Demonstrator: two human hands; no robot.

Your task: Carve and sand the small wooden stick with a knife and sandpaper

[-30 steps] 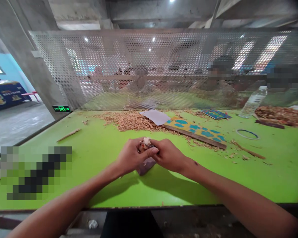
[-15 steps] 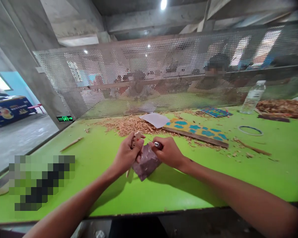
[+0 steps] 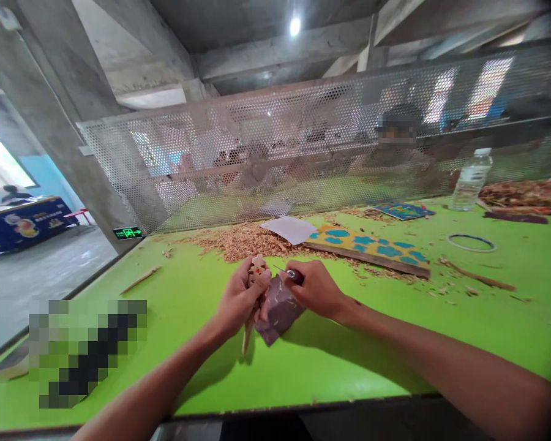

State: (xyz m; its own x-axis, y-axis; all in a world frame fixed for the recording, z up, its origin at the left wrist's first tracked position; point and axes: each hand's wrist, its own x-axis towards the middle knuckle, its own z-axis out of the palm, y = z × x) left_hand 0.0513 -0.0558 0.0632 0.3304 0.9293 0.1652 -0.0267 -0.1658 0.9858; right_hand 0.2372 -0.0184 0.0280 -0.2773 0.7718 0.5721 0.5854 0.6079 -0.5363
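My left hand (image 3: 237, 299) is closed around a carved wooden stick (image 3: 258, 264). Its notched, knobby head with a small orange-red spot shows above the thumb, and the thin tapered end pokes out below the palm. In my right hand (image 3: 320, 289) is a carving knife (image 3: 295, 276), its dark round handle gripped in the fist. The short thin blade points left toward the stick's head; contact between them cannot be made out. Beneath both hands lies a purplish-brown piece (image 3: 280, 315) with pale marks, partly covered by the fingers.
On the green table (image 3: 349, 367) are heaped wood shavings (image 3: 229, 244), a white sheet (image 3: 290, 229), a painted board (image 3: 371, 248), a water bottle (image 3: 471, 180), a ring (image 3: 472, 242) and loose wooden sticks (image 3: 140, 280). A perforated metal screen (image 3: 202, 153) stands behind, with people beyond.
The view has shifted, so the table's things sit slightly lower and further right. The stick's tapered lower end shows more below my left hand. Both hands keep their holds.
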